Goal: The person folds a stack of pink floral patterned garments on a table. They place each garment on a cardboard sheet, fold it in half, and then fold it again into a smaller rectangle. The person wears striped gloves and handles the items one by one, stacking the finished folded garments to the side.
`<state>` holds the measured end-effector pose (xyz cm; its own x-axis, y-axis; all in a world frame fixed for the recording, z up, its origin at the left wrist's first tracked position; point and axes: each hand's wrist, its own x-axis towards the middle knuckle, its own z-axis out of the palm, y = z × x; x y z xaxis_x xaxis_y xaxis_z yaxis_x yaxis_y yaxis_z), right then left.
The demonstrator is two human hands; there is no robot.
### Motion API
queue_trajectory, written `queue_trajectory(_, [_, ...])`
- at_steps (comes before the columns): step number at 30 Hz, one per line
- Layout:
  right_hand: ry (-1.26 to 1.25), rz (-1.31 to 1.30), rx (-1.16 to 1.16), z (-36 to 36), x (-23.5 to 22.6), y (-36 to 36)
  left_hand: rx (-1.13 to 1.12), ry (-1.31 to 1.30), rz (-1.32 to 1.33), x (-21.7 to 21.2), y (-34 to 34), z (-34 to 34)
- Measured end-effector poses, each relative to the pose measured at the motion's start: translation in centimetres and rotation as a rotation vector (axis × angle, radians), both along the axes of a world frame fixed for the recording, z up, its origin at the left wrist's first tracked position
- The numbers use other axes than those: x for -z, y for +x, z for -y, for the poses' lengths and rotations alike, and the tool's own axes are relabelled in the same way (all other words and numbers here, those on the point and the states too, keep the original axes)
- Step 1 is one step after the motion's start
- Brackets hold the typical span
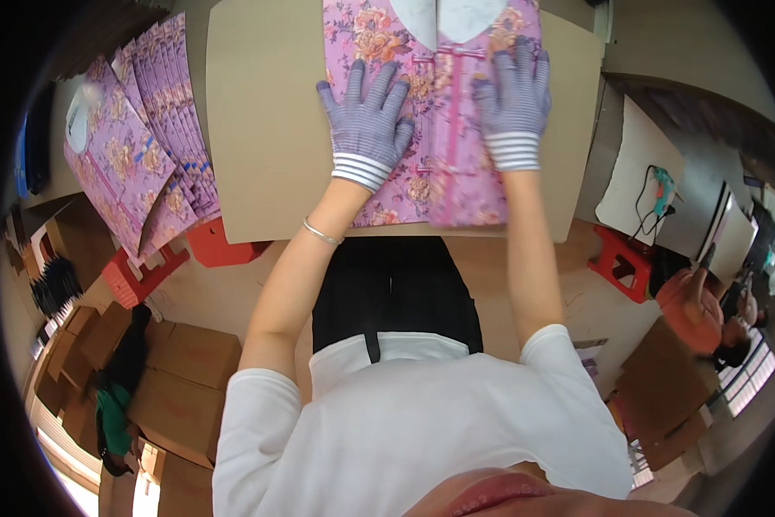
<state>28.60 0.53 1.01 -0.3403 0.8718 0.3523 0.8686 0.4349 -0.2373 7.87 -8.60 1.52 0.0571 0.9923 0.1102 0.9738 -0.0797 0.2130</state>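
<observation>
A pink-purple floral piece (pixel 422 112) lies flat before me, with two front panels meeting along a darker pink middle line. White rounded shapes show at its top, like a garment's neckline; I cannot tell whether it is card or cloth. My left hand (pixel 366 125), in a grey-purple striped glove, rests on its left panel, fingers spread. My right hand (pixel 515 108), gloved alike, lies flat on the right panel, fingers stretched out. Under the piece is a large tan board (pixel 267 129). To the left sits a fanned stack of similar floral pieces (pixel 159 112).
Red plastic stools (pixel 618 263) stand beyond the board's near edge on both sides. On the right, a teal glue-gun-like tool (pixel 663 191) with a black cord lies on a pale sheet (pixel 620 185). Brown cartons (pixel 185 388) are piled at lower left; other people work at both sides.
</observation>
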Motion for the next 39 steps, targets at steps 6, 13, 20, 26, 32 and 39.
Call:
queue_trajectory(6, [-0.199, -0.244, 0.083, -0.5, -0.9, -0.3, 0.003, -0.071, -0.041, -0.4, -0.2, -0.5])
queue_trajectory(13, [-0.532, -0.768, -0.081, -2.8, -4.3, 2.4, -0.014, -0.092, 0.011, 0.0, -0.1, -0.2])
queue_trajectory(20, [-0.062, 0.234, -0.032, -1.2, 0.2, -2.8, -0.007, -0.102, 0.004, -0.4, -0.4, -0.6])
queue_trajectory(26, [-0.033, -0.092, -0.035, -5.5, 1.0, -1.2, -0.011, -0.126, 0.010, -0.4, -0.3, -0.8])
queue_trajectory(32, [0.024, 0.181, 0.113, -4.0, 1.3, -4.1, -0.028, -0.036, 0.046, 0.0, 0.1, -2.3])
queue_trajectory(39, [0.034, 0.194, 0.174, -3.9, 1.3, -5.0, 0.001, -0.008, 0.060, 0.4, -0.1, -2.6])
